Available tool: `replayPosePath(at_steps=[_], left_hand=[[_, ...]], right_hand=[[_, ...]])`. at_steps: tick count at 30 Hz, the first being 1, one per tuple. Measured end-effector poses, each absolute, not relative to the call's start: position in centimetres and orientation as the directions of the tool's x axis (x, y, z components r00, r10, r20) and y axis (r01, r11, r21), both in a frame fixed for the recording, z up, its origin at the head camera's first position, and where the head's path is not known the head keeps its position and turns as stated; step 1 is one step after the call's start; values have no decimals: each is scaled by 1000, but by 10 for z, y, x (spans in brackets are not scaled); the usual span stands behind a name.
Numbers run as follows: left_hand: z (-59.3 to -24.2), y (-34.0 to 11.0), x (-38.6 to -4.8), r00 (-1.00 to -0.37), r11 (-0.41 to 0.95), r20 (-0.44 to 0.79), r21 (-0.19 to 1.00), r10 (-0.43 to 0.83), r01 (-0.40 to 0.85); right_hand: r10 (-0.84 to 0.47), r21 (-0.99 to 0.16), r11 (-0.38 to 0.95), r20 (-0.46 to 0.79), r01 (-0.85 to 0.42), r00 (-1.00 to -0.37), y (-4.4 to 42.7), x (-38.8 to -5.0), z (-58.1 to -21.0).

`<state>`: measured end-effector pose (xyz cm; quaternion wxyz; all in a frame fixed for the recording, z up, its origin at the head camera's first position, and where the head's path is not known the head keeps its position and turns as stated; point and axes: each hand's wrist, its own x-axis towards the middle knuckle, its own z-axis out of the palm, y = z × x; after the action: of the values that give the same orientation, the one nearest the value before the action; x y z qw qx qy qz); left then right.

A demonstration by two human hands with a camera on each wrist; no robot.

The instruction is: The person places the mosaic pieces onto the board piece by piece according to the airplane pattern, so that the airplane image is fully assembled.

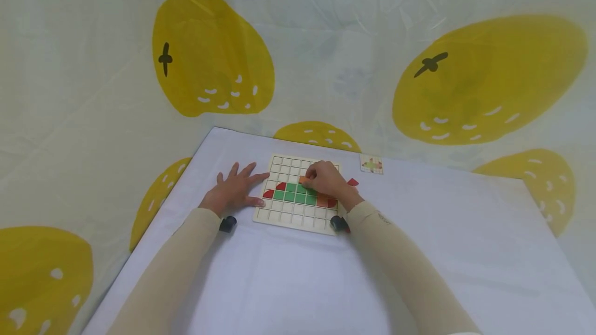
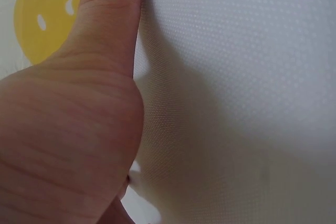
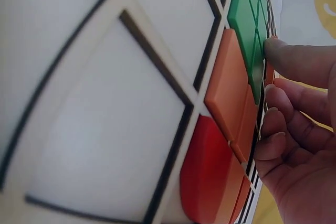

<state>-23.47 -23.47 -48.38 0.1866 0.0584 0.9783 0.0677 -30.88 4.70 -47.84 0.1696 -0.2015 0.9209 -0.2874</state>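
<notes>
A pale wooden grid board (image 1: 293, 220) lies on the white table. Green square tiles (image 1: 289, 196) fill cells in its middle rows, with red rounded tiles (image 1: 268, 194) at the left end. At the right end sit orange tiles (image 3: 226, 85) and a red rounded tile (image 3: 205, 166). Between thumb and fingers my right hand (image 1: 326, 179) pinches an orange tile (image 1: 303, 180), just above the green row; whether it sits in its cell cannot be told. My left hand (image 1: 233, 190) lies with fingers spread, its thumb and a fingertip at the board's left edge.
A small pattern card (image 1: 371, 164) lies behind the board to the right. A loose red tile (image 1: 353, 182) is beside the board's right edge. White table surface (image 1: 298, 278) extends in front, and a curtain with yellow fruit prints (image 1: 214, 56) hangs behind.
</notes>
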Motion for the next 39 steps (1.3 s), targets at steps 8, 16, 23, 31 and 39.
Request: replayPosePath(at_steps=[8, 16, 23, 31, 39], left_hand=[[-483, -235, -232, -928, 983, -339, 145, 153, 109], [-483, -233, -233, -924, 984, -356, 149, 141, 93], [-484, -234, -235, -922, 984, -362, 159, 137, 84], [-481, -234, -232, -928, 984, -348, 157, 138, 87], [-485, -235, -234, -925, 982, -354, 169, 140, 84]], right_hand=[[-460, -602, 750, -177, -274, -870, 45, -308, -476], [-442, -604, 754, -177, -258, -879, 44, -307, -479], [-435, -604, 754, -165, -258, -885, 46, -307, -480], [-473, -630, 713, -107, -309, -875, 72, -296, -470], [-472, -588, 774, -291, -234, -832, 127, -254, -464]])
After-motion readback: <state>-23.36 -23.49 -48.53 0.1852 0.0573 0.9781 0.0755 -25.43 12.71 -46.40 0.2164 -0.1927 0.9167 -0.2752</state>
